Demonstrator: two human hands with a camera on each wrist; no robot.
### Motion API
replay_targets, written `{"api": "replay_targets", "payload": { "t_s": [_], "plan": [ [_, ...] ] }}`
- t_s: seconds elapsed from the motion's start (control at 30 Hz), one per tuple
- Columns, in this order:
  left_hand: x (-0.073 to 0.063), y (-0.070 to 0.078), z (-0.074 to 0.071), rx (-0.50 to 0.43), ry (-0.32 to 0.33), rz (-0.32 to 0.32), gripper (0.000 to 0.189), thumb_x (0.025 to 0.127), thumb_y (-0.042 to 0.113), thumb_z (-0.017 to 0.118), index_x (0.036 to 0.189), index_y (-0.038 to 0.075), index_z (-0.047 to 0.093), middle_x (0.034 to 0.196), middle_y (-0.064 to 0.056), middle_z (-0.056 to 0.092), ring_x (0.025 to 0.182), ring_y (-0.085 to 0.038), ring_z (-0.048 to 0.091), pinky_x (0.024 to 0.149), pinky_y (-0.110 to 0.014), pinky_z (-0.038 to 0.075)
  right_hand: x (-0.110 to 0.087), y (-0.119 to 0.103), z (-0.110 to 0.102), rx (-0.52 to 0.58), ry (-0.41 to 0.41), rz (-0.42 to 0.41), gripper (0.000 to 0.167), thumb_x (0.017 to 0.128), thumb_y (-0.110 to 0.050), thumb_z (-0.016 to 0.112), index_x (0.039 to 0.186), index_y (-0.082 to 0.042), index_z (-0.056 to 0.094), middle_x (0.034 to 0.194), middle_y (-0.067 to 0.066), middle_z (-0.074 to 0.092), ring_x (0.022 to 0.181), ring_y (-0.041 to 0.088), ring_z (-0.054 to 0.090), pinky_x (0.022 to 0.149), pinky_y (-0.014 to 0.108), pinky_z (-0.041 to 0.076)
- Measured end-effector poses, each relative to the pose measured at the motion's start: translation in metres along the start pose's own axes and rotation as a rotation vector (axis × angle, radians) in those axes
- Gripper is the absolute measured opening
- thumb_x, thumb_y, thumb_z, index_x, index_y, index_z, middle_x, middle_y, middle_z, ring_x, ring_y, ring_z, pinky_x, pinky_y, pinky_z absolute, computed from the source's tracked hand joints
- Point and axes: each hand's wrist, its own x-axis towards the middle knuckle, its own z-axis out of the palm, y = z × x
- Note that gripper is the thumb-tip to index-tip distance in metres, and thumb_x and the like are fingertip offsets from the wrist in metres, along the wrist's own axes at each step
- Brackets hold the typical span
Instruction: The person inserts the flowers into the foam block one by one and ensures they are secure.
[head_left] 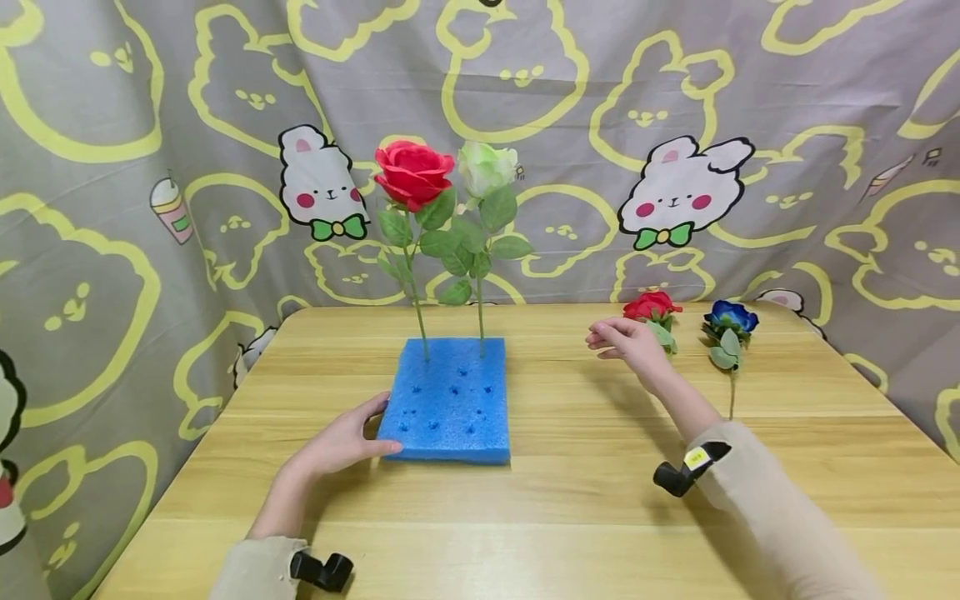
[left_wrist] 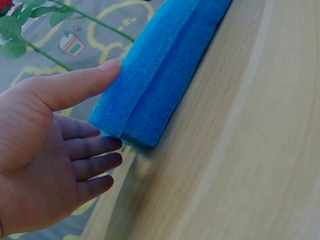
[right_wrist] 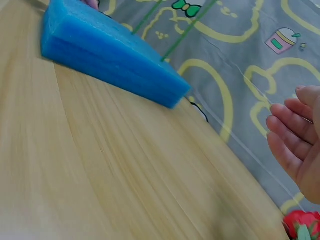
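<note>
A blue foam block [head_left: 450, 408] with several small holes lies on the table. A red artificial rose [head_left: 414, 175] and a pale green-white one [head_left: 487, 169] stand upright in its far part. My left hand [head_left: 341, 437] is at the block's left side. In the left wrist view, the thumb [left_wrist: 95, 82] touches the block's edge and the other fingers stay fairly straight beside it. My right hand [head_left: 633, 346] hovers with loosely bent fingers and nothing in them, just left of a lying red rose [head_left: 652, 306], which it partly hides. A blue rose [head_left: 731, 321] lies farther right.
The wooden table [head_left: 570, 500] reaches back to a grey patterned curtain [head_left: 555, 108], which also hangs along the left and right sides. Small black cameras [head_left: 678, 477] are strapped to both wrists. The right forearm covers part of the table before the lying roses.
</note>
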Motion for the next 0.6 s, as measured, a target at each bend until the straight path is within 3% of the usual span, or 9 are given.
{"api": "replay_targets", "payload": {
  "t_s": [0.13,0.37,0.6],
  "plan": [
    [0.000,-0.001,0.000,0.011,0.001,0.001,0.091,0.080,0.042,0.070,0.145,-0.002,0.023,0.142,-0.025,0.034,0.130,-0.040,0.032,0.102,-0.055,0.028,-0.009,0.001,-0.016,0.009,0.021,0.012,0.040,0.095,-0.024,0.054,0.109,0.013,0.054,0.082,-0.008,0.068,0.079,0.006,0.065,0.071,0.024,0.053],
    [0.001,-0.003,0.000,0.019,-0.001,0.004,0.091,0.081,0.043,0.069,0.145,-0.001,0.023,0.143,-0.024,0.034,0.130,-0.040,0.031,0.102,-0.055,0.029,-0.027,0.001,-0.042,0.078,0.047,-0.009,0.011,0.094,-0.018,0.056,0.096,-0.012,0.065,0.084,-0.005,0.068,0.080,0.008,0.065,0.071,0.024,0.053],
    [0.001,-0.004,0.000,0.017,0.001,0.008,0.091,0.081,0.042,0.069,0.145,-0.002,0.022,0.143,-0.024,0.034,0.130,-0.040,0.032,0.101,-0.056,0.029,-0.045,0.003,-0.068,0.118,0.102,-0.028,0.010,0.093,-0.012,0.057,0.092,-0.016,0.066,0.084,-0.003,0.069,0.078,0.008,0.065,0.068,0.023,0.054]
  ]
}}
